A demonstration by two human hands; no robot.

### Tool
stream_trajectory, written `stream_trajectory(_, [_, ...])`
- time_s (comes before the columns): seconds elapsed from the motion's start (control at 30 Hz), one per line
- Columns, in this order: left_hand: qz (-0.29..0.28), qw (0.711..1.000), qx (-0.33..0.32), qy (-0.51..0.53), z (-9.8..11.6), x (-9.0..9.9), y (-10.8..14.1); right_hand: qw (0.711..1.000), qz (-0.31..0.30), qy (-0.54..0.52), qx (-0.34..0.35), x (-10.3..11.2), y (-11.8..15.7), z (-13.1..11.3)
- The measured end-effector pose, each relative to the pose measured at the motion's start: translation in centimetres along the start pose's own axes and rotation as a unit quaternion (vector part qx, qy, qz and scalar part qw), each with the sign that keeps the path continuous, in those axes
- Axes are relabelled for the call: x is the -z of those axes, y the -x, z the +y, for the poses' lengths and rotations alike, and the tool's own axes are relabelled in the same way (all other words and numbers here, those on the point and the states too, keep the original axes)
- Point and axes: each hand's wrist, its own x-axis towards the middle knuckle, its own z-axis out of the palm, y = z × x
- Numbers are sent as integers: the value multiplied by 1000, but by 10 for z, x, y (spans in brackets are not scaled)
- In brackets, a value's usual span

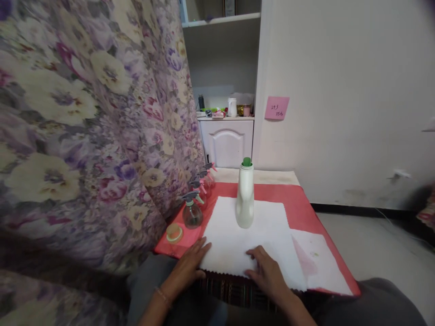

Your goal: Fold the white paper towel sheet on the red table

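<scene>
A pale green-white bottle (245, 199) stands upright on a white cloth (224, 246), which lies over a red cloth (278, 194) on the table. Its neck is uncapped, and a green piece (247, 161) shows at the mouth. Resting at the cloth's near left edge, my left hand (190, 262) has its fingers spread and holds nothing. My right hand (267, 270) is on the near part of the white cloth, fingers apart and slightly curled, with nothing in it. Neither hand touches the bottle.
Along the left edge stand several spray bottles (192, 213) in a row, with a round lid-like item (174, 233) nearer me. A second white sheet (322, 260) lies at the right. Behind are a cabinet (227, 141), a floral curtain (102, 136) and a pink note (277, 107).
</scene>
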Motion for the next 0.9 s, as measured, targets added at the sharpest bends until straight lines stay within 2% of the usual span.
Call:
stream_trajectory(0.07, [19,999,-5,29,22,-3,-5,1000,11,-8,-18,10,5,3])
stream_trajectory(0.17, [33,996,-57,60,55,-20,-20,999,8,-6,-42,16,11,7])
stream_trajectory(0.3, [20,991,-117,69,79,-48,-42,999,-7,15,-45,12,15,8])
stream_trajectory(0.4, [0,993,-105,53,81,-63,-49,999,-14,35,-34,8,17,9])
stream_trajectory(0.53, [-8,996,-87,23,77,-73,-50,998,-16,49,-22,5,17,14])
stream_trajectory(0.9, [1,995,-92,33,73,-79,-49,998,14,66,5,0,21,17])
